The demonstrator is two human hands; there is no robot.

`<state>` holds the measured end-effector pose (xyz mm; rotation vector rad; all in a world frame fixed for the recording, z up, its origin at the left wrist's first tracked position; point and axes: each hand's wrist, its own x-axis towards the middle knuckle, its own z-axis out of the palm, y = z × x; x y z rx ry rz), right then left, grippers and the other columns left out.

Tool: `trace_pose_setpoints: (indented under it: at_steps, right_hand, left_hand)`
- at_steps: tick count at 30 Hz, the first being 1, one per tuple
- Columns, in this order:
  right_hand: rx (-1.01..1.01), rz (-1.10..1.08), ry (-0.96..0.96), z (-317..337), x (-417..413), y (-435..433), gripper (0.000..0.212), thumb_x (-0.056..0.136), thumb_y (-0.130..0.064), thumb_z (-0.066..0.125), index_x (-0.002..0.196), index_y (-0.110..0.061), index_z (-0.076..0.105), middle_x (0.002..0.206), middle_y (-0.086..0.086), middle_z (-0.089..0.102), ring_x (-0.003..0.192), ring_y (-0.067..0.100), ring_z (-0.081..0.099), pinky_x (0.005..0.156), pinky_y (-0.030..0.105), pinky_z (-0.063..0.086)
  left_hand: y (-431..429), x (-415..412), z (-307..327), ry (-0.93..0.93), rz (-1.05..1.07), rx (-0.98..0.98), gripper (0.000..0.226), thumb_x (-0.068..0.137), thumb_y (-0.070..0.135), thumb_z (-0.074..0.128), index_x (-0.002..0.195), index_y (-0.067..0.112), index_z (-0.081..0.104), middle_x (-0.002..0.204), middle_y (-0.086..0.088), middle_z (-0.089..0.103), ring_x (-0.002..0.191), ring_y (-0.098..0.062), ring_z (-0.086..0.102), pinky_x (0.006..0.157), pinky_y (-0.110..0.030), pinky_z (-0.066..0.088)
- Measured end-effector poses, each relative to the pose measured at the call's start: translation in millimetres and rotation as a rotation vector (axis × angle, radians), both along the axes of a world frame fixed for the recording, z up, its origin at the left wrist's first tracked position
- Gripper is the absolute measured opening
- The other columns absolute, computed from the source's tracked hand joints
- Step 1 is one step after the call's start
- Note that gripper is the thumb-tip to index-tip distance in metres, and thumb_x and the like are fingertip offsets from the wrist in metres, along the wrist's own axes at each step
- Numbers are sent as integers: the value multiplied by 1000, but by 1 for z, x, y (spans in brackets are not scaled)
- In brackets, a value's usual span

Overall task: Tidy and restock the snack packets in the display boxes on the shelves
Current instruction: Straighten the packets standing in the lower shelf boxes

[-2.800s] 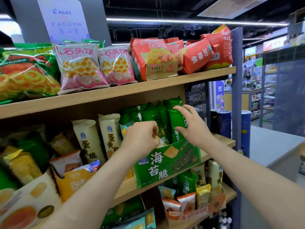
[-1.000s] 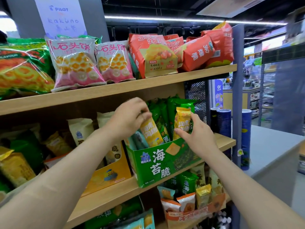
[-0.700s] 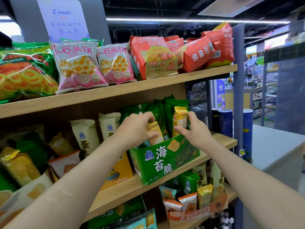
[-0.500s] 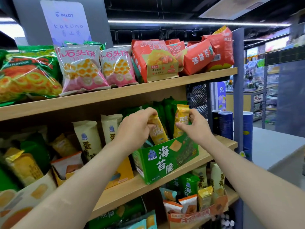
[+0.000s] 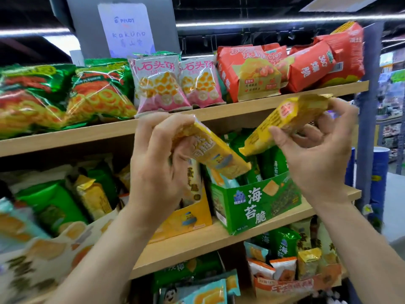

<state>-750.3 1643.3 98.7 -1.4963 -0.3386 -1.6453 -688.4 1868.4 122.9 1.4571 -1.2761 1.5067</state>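
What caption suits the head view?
Left hand grips one yellow packet, right hand a second yellow packet, above the green display box.

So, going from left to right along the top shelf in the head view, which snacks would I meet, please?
Green ring-snack bags → pink-and-white bags → orange-red packs, which run on to the shelf's right end.

Pilot Kakuno sign [image 5: 126, 29] above; blue cylinders [image 5: 381, 172], perhaps tubes, right
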Motion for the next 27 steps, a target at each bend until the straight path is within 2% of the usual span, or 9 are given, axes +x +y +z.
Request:
trace_pose_setpoints:
  at_steps: [4,7,10,13,15,18,22,25,27]
  right_hand:
    - [39,117,-12,12,-14,35,76,79,-6,80,133,-11,27,128,13,55,106,16,66,80,25,58]
    - [-6,185,81,8,-2,65,87,74,-4,82,141,-11,27,116,-25,56,101,4,63,80,21,56]
    - [-52,140,215,-7,24,88,85,71,-14,86,138,-23,33,106,-36,50,98,-1,60,86,24,53]
    - [-104,56,363,-20,51,102,81,74,-20,85,135,-35,33,106,-18,54,90,3,60,81,19,52]
    - [-189,-18,445,-28,68,107,73,76,-25,84,132,-35,39,108,-5,56,94,11,59,84,31,54]
    - [-292,-97,607,-36,90,113,65,78,-34,80,132,-34,43,110,-2,59,98,17,58,84,42,54]
    - [-466,-258,858,-43,110,118,52,91,-44,63,137,-30,44,107,2,64,101,24,60,76,37,51]
    - [-540,-417,911,-53,119,120,40,99,-41,49,135,-24,47,116,8,54,113,28,46,81,39,46]
    - [-536,-515,857,-61,119,120,45,97,-35,55,139,-25,40,129,13,43,118,31,40,86,41,48]
  left_hand:
    - [58,2,3,-40,186,-67,29,91,-4,60,118,4,52,108,-15,51,106,-11,43,95,-18,37]
    - [87,9,-3,14,296,-67,29,89,-8,61,116,1,55,105,-26,54,104,-11,42,96,-10,32]
    - [103,18,-15,79,360,-7,31,88,-7,62,116,4,55,104,-24,52,104,-8,40,91,-3,32]
    - [114,24,-23,153,376,-15,30,88,-4,61,117,1,58,106,-23,51,102,-6,40,87,-1,33]
    - [118,27,-25,182,367,-35,29,89,-1,60,118,0,58,107,-22,51,101,-5,40,85,-1,35]
    - [118,30,-27,177,349,-39,28,90,1,59,118,5,56,107,-21,50,101,-4,40,83,-1,36]
    - [113,35,-26,166,338,-24,29,89,-2,61,117,3,57,107,-21,51,101,-3,40,83,0,36]
    - [106,41,-25,178,330,2,29,89,-5,62,118,0,60,107,-20,51,100,-2,40,82,0,36]
    - [102,46,-25,202,325,27,31,89,-4,62,119,1,60,109,-18,51,98,-1,41,78,-2,40]
